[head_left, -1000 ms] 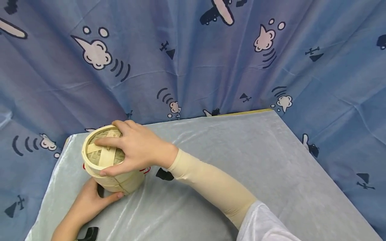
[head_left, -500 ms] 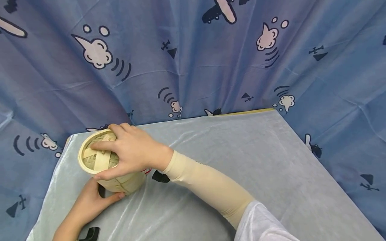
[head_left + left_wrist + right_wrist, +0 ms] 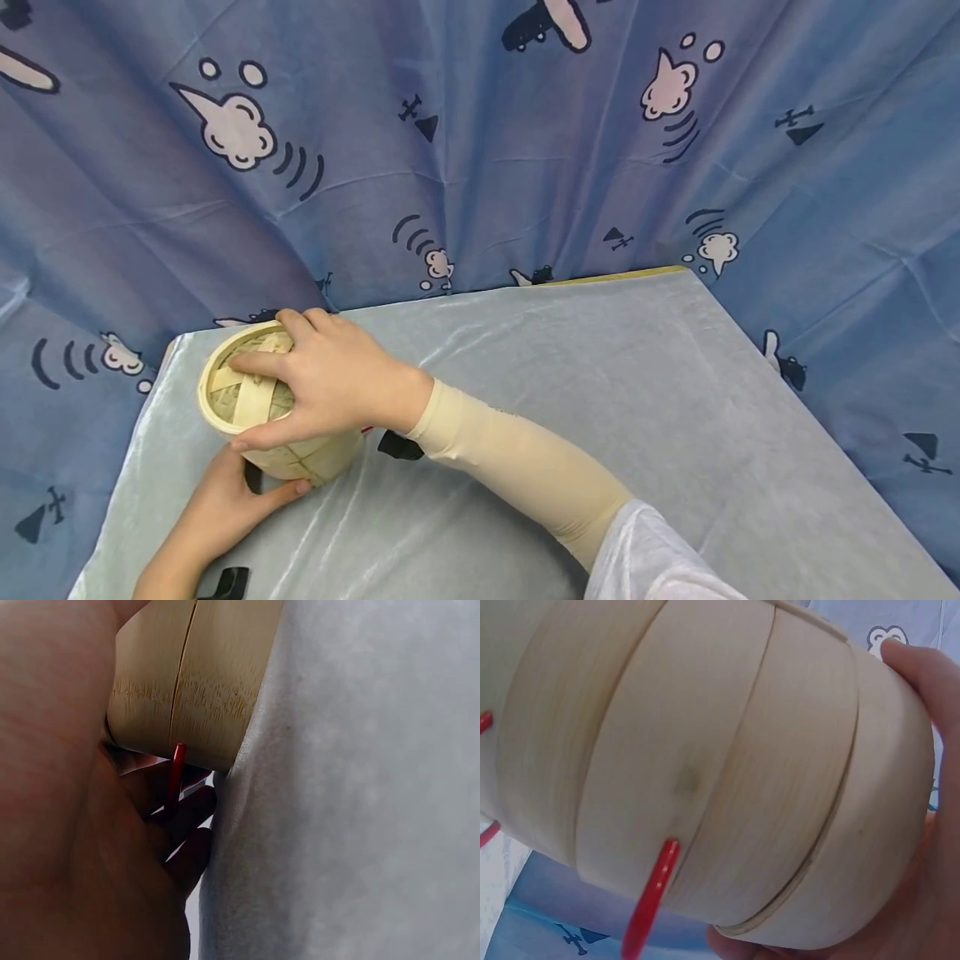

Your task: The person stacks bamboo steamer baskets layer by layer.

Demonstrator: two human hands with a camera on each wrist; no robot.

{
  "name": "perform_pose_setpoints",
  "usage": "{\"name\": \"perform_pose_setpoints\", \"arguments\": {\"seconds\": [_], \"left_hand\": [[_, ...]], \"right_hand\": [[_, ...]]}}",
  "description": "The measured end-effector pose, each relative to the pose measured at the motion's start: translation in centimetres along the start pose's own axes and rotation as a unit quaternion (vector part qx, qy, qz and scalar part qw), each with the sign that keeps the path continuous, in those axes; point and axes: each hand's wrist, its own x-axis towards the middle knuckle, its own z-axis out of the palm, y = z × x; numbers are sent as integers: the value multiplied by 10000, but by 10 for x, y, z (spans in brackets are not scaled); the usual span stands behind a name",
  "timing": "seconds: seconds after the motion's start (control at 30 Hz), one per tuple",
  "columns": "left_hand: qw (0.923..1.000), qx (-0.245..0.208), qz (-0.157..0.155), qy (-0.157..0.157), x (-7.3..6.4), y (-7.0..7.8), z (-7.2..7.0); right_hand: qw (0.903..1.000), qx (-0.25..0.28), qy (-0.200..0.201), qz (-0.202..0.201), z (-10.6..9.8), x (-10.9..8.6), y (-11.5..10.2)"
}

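Note:
A small bamboo steamer [image 3: 303, 461] with stacked tiers stands on the cloth at the table's left side. Its woven lid [image 3: 254, 403] has crossed bamboo strips and a round rim. My right hand [image 3: 337, 379] grips the lid from above, thumb on the near rim, fingers spread over the top and far side. Lower down, my left hand [image 3: 225, 504] holds the base, its thumb along the near side and its other fingers mostly hidden behind. In the right wrist view, a red handle [image 3: 651, 900] sticks out from the pale bamboo wall [image 3: 727, 750]. Another red handle [image 3: 175, 776] shows in the left wrist view.
Pale grey cloth [image 3: 570, 400] covers the table. A blue patterned curtain [image 3: 480, 183] hangs close behind the steamer and along the sides. Black pieces [image 3: 400, 446] show by the right wrist and near the left wrist.
My right hand and the lid have shifted slightly left and nearer, with a tiny move back right at the end. The red handle at the steamer's left is now hidden. My left hand stays put.

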Motion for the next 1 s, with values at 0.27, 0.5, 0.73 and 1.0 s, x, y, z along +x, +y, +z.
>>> {"name": "perform_pose_setpoints", "arguments": {"seconds": [0.27, 0.5, 0.73, 1.0], "left_hand": [[9999, -10, 106, 12, -1, 2, -4], [9998, -16, -1, -198, 4, 6, -6], [9993, -140, -80, -324, 4, 7, -7], [9982, -231, 408, -363, 8, 10, -17]], "right_hand": [[9999, 81, -126, -62, -6, 0, -6], [9978, 376, -530, 155, -12, 1, -3], [9945, 552, -793, 405, -13, 0, -4], [9909, 913, -763, 623, -21, 0, -2]]}}
